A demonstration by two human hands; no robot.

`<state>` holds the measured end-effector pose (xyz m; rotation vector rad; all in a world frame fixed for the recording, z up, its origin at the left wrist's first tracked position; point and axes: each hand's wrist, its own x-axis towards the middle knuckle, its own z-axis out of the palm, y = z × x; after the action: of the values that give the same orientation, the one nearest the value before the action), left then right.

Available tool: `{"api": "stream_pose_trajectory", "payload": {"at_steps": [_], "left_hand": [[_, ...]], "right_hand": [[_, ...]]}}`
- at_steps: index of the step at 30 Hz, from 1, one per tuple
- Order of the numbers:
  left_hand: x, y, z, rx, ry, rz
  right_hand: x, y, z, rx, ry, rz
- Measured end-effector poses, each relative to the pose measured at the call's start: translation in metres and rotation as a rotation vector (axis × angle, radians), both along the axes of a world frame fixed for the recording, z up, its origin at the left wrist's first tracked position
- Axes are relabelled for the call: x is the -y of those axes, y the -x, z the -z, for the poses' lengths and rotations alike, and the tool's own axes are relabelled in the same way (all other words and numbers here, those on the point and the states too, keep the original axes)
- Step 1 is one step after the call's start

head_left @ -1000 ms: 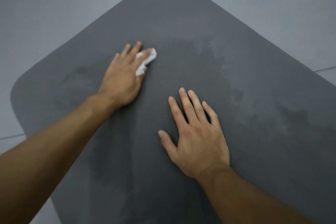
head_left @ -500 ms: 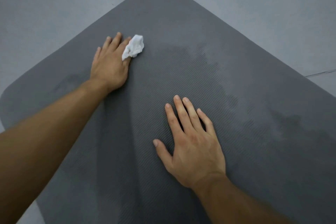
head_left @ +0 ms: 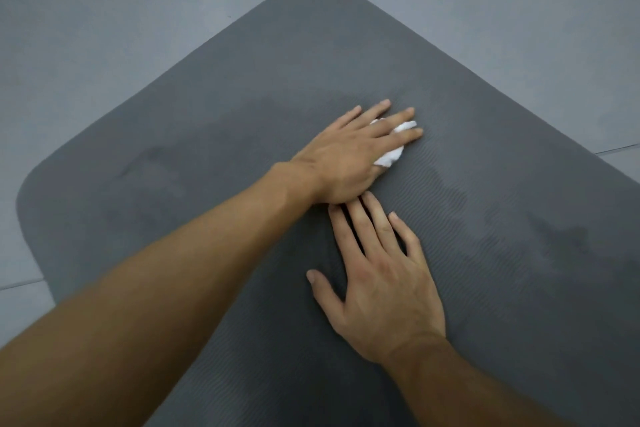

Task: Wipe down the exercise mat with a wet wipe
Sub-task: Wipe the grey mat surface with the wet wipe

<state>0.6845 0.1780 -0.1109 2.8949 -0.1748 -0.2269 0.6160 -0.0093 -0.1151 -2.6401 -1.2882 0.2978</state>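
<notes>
A dark grey ribbed exercise mat (head_left: 242,87) lies on the floor and fills most of the view, one rounded corner at the top. My left hand (head_left: 349,152) lies flat near the mat's middle, fingers straight, pressing a crumpled white wet wipe (head_left: 393,154) onto the surface; the wipe shows under and between the fingers. My right hand (head_left: 384,281) rests flat on the mat just below the left hand, fingers spread, holding nothing. Darker damp patches mark the mat to the right and at the left.
Pale grey floor (head_left: 104,10) surrounds the mat at the top, left and right. A thin floor seam (head_left: 620,149) runs at the right edge, and another shows at the lower left.
My left hand has swept the wipe from the mat's left side rightward to the middle, just above my right hand. The right hand has stayed planted.
</notes>
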Motion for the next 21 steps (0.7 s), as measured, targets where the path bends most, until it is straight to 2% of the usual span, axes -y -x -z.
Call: {"api": "stream_pose_trajectory", "payload": {"at_steps": [2, 4, 10, 15, 18, 21], "left_hand": [[-0.022, 0.015, -0.002, -0.01, 0.005, 0.026], [-0.047, 0.036, -0.001, -0.021, 0.011, -0.045], [-0.126, 0.097, -0.003, -0.001, 0.013, -0.504], [-0.143, 0.073, 0.001, 0.008, -0.024, -0.848], [-0.12, 0.029, -0.003, 0.0, -0.022, -0.81], [-0.066, -0.006, -0.005, 0.004, -0.041, -0.569]], "right_hand": [[0.001, 0.0, 0.001, 0.003, 0.007, 0.003], [0.001, 0.0, 0.001, 0.004, 0.006, -0.003], [0.002, -0.001, 0.003, -0.004, -0.011, -0.007], [0.003, 0.0, 0.003, 0.001, -0.004, -0.01], [0.002, 0.0, 0.002, 0.01, 0.004, -0.009], [0.001, 0.0, 0.002, 0.016, 0.012, -0.005]]}}
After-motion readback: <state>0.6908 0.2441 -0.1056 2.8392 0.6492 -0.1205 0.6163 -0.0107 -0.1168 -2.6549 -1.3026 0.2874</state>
